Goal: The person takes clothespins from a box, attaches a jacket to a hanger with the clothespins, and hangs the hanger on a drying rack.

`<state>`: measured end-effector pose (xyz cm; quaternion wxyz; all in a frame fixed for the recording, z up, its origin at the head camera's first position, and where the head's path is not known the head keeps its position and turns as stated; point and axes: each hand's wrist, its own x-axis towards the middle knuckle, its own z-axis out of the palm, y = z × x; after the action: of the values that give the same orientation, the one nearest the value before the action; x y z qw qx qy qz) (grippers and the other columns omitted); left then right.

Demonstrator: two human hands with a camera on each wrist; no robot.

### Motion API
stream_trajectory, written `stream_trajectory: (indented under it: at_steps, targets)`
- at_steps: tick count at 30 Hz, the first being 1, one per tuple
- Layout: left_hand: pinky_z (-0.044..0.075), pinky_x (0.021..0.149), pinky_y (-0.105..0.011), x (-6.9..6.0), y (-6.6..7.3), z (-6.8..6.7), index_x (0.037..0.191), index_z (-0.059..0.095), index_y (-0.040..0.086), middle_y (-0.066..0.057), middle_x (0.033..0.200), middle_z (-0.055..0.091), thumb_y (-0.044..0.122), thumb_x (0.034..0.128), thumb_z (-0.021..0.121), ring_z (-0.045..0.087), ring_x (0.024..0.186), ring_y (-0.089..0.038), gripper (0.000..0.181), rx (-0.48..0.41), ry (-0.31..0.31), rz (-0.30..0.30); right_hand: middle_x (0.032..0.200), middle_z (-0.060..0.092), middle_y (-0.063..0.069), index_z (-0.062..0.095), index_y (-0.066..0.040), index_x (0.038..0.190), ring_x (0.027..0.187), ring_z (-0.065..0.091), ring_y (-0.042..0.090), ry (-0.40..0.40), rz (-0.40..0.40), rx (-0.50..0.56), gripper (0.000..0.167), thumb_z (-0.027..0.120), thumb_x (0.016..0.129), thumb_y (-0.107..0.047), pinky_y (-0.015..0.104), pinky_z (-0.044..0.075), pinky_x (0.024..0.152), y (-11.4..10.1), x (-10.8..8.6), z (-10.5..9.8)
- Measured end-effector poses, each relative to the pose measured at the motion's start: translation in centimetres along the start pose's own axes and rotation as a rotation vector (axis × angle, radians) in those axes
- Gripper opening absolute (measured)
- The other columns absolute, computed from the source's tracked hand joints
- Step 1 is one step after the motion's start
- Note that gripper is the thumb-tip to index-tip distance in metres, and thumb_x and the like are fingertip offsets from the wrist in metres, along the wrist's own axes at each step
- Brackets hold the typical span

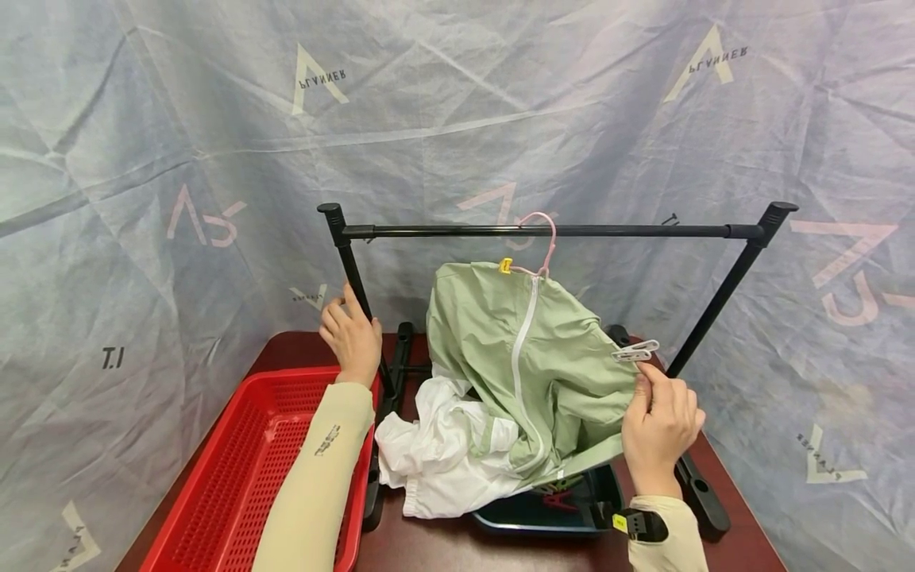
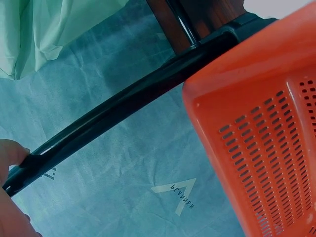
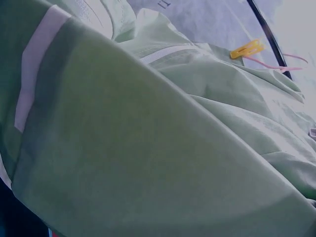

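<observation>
A light green zip jacket (image 1: 493, 318) hangs on a pink hanger (image 1: 553, 238) hooked over the black rail of a clothes rack (image 1: 443, 231). A yellow clothespin (image 1: 506, 265) sits at the jacket's top, and a white clothespin (image 1: 635, 351) at its right side. My right hand (image 1: 661, 413) pinches the jacket's right edge just below the white clothespin; the right wrist view shows mostly green fabric, with the hand out of sight. With fingers and thumb, my left hand (image 1: 353, 338) grips the rack's left post (image 2: 98, 121).
A red perforated basket (image 1: 243, 453) stands at the left, beside the rack's foot. Bunched white cloth (image 1: 443, 453) lies under the jacket, partly over a dark tray (image 1: 529, 524). Grey printed sheeting (image 1: 457, 95) surrounds the dark red table (image 1: 443, 548).
</observation>
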<state>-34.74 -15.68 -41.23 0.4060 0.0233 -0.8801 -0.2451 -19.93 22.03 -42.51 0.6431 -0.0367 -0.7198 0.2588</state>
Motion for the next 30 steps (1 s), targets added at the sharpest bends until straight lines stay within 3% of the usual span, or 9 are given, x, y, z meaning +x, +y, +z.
stream_trajectory:
  at_steps: [30]
  targets:
    - [0.028, 0.097, -0.059, 0.0, -0.1, 0.0, 0.152, 0.025, 0.003, -0.028, 0.131, 0.037, 0.012, 0.0918, 0.07, 0.031, 0.125, -0.046, 0.076, 0.03, -0.038, -0.014, 0.081, 0.056, 0.021, 0.072, -0.004, 0.105, 0.074, 0.047, 0.043, -0.09, 0.033, -0.015, 0.014, 0.063, 0.094, -0.007, 0.054, 0.025, 0.066, 0.5, -1.3, 0.2]
